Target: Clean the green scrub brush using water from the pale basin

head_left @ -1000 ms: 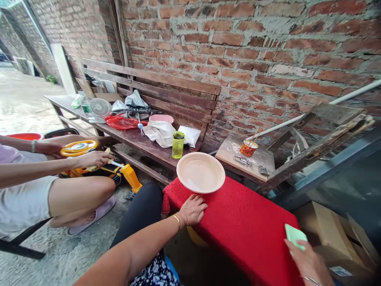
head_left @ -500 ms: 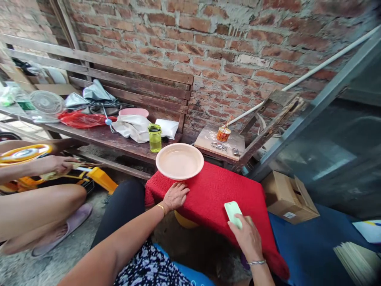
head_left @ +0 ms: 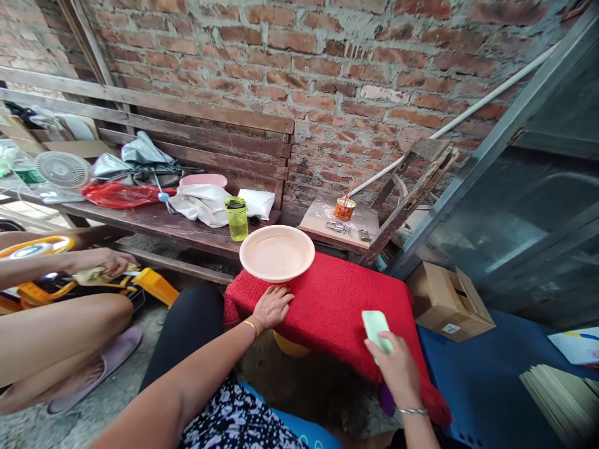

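Observation:
My left hand rests on the near edge of the red cloth, palm down, fingers stretched out just below the basin. Its fingertips lie close to the rim of the pale pink basin, which seems to hold some water. In my right hand is a pale green scrubbing brush, flat-backed with rounded corners. Thumb and fingers grip its near end over the right part of the cloth. The underside of the brush is hidden.
A green bottle stands on the wooden bench behind the basin. Further right are an orange paper cup on a small board and a cardboard box. Another person's hand holds a cloth at left.
My right hand has moved slightly right with the brush, which has turned a little. My left hand stays in place on the cloth. The whole view has shifted slightly.

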The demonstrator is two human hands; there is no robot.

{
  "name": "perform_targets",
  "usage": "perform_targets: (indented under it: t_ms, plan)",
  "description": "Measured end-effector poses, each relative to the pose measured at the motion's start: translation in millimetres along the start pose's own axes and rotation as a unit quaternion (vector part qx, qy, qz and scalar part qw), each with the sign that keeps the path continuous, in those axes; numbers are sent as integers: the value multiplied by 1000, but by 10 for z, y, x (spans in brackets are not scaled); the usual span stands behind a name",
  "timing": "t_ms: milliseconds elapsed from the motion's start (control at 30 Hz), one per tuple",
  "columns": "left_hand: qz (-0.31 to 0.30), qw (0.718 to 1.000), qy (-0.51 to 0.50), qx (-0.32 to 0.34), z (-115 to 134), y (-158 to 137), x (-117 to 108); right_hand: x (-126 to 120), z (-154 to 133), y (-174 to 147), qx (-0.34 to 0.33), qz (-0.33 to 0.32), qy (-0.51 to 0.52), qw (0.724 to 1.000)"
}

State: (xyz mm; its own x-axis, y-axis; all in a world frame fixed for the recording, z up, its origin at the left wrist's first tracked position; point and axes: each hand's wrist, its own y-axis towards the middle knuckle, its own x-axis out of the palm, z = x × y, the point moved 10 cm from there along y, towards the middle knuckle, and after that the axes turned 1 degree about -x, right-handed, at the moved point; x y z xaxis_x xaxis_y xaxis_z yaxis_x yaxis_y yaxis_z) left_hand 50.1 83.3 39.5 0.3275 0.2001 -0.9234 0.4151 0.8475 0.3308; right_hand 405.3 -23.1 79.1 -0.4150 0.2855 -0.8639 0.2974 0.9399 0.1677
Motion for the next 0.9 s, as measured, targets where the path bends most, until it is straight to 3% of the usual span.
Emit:
perform_targets:
  t_ms: [67,133,233,367,433,500,700,767,900]
  plan:
    - [1,1000,7,1,1,-3,1,262,-452,-56,-84,-22,-11,996]
    - [4,1000,14,3,4,-5,-3,387,-587,-73,-120,-38,-41,991]
    - [6,1000,18,8,15,-8,-4,278,-150,22,-51,-51,-98,993]
    - [4,1000,15,11,18,-12,19,-154,783,107,116,-56,-138,982]
    - [3,1000,12,9,16,-14,30,-319,1014,87,170,-44,-144,974]
    - [1,1000,9,8,23,-15,30,-332,984,69,176,-30,-121,976]
    - [-13,1000,8,16,80,4,0,153,282,109,43,-42,-22,998]
    - [-16,1000,5,20,91,6,16,198,339,151,48,-47,-22,997]
    - [-19,999,-5,25,94,-5,65,-23,954,235,130,-10,-47,990]
